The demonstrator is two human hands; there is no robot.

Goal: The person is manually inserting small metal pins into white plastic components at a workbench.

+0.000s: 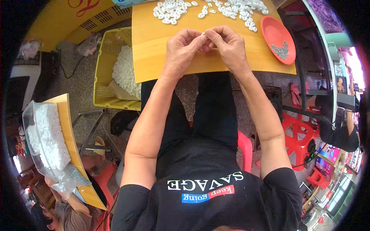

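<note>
Above the wooden table, my left hand and my right hand meet with thumbs and fingertips pinched together. Between them a bit of a small white plastic piece shows; the fingers cover most of it. Both hands are closed on it. Beyond my hands lie loose white oval plastic pieces with small holes, and a second heap of white pieces spreads to the right. A red plate at the table's right edge holds thin grey metal pins.
A yellow crate full of white pieces stands left of the table. Farther left, another wooden table bears a clear container of white pieces. A person sits there. Red plastic stools stand at right.
</note>
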